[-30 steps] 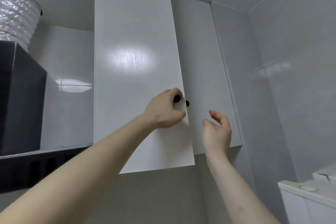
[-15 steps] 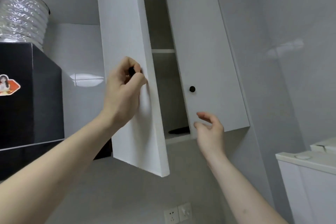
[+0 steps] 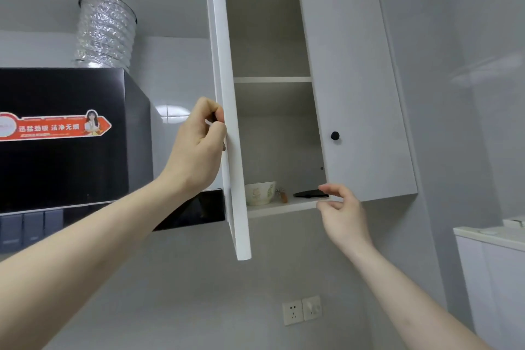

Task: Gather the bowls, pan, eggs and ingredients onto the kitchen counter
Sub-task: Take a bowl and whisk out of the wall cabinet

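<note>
A white wall cupboard hangs ahead, its left door (image 3: 231, 150) swung wide towards me. My left hand (image 3: 199, 142) grips that door's knob, which is hidden by my fingers. On the bottom shelf (image 3: 281, 206) stand a pale patterned bowl (image 3: 260, 192), a small ornament (image 3: 282, 195) and a flat black object (image 3: 311, 194). My right hand (image 3: 339, 212) hovers just below the lower corner of the right door (image 3: 360, 94), fingers loosely curled and holding nothing. The upper shelf shows nothing from this angle.
A black range hood (image 3: 65, 139) with a red sticker and a silver duct (image 3: 105, 31) fills the left. Two wall sockets (image 3: 302, 310) sit below the cupboard. A white appliance (image 3: 494, 264) stands at the right edge.
My left hand has pulled the left door from nearly closed to wide open, revealing the shelves and the bowl. My right hand stayed raised near the right door's lower corner.
</note>
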`<state>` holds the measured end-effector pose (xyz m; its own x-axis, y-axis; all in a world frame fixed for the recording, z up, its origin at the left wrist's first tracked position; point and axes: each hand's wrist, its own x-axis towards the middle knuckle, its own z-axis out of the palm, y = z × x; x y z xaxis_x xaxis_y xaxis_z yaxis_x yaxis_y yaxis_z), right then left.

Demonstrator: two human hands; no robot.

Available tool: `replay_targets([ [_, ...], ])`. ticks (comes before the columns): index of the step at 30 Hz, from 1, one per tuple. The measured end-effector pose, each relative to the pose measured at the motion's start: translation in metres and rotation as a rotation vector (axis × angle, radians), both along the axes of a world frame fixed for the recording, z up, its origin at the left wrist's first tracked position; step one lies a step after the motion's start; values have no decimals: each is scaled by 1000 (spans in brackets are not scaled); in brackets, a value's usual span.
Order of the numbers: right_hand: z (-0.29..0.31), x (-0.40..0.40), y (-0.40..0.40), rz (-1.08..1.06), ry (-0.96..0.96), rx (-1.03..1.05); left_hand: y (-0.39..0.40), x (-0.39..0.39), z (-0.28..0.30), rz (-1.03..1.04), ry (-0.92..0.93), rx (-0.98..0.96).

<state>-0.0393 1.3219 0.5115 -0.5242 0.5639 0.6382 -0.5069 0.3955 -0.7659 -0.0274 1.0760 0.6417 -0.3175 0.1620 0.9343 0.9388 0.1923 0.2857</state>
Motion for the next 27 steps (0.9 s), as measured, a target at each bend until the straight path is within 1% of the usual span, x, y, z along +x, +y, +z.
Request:
replay_targets([
  [2,-2,3,-4,3,-10,12,-7,4,-1,138,50,5],
  [5,0,9,-9,1,-15,36,-12,21,-2,264,148,102],
  [7,6,9,-7,-1,-12,45,-12,37,-4,342,340,87],
  [9,13,6,-2,-4,-23,50,-7,55,-5,376,543,-35],
  [10,17,4,1,-8,-26,56,-1,64,-5,382,608,-121],
  [12,24,-5,9,-13,-32,54,20,70,-3,438,647,-293],
  [14,28,-16,19,1,-61,29,51,64,0,525,579,-415],
  [17,30,-35,33,-7,-134,-11,103,37,-1,631,389,-589],
  [19,28,-45,42,-32,-172,-21,132,14,-9,699,282,-672],
  [21,25,-54,51,-50,-205,-7,150,-12,-21,734,136,-700],
  [24,22,-66,57,-67,-231,78,157,-52,-40,765,-80,-732],
  [27,26,-83,62,-77,-243,156,156,-91,-54,795,-254,-680],
])
